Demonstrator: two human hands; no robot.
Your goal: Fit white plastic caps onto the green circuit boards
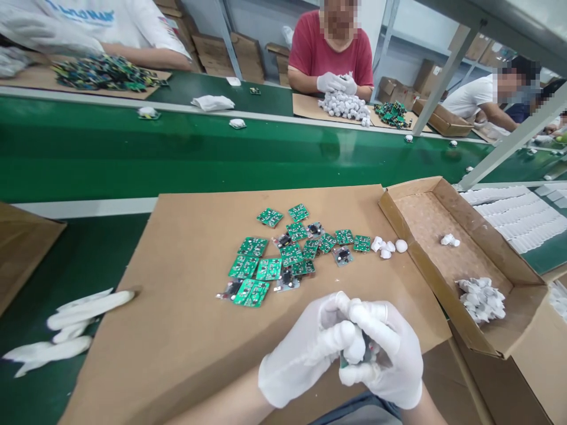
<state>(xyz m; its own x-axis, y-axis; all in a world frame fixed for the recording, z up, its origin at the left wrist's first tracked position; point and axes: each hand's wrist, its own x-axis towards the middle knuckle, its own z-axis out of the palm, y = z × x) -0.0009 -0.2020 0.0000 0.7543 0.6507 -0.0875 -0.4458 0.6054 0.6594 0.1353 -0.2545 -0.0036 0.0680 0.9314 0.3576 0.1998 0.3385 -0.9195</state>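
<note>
Both of my hands wear white gloves and meet low in the view, over the near edge of a cardboard sheet (177,330). Between the fingers of my left hand (312,345) and my right hand (394,348) is a small circuit board (367,347), mostly covered by the gloves. Something white seems to lie against it, though I cannot make out its shape. Ahead of the hands, several green circuit boards (269,269) are spread over the cardboard, some with the dark component side up. Small white balls (386,248) sit at the right end of these boards.
To the right stands a shallow cardboard box (469,248) holding crumpled white pieces (482,300). White gloves (88,310) lie at left. Beyond runs a green conveyor (190,153) carrying small white-topped items (237,123). Several people work across it. A metal post (500,141) slants at right.
</note>
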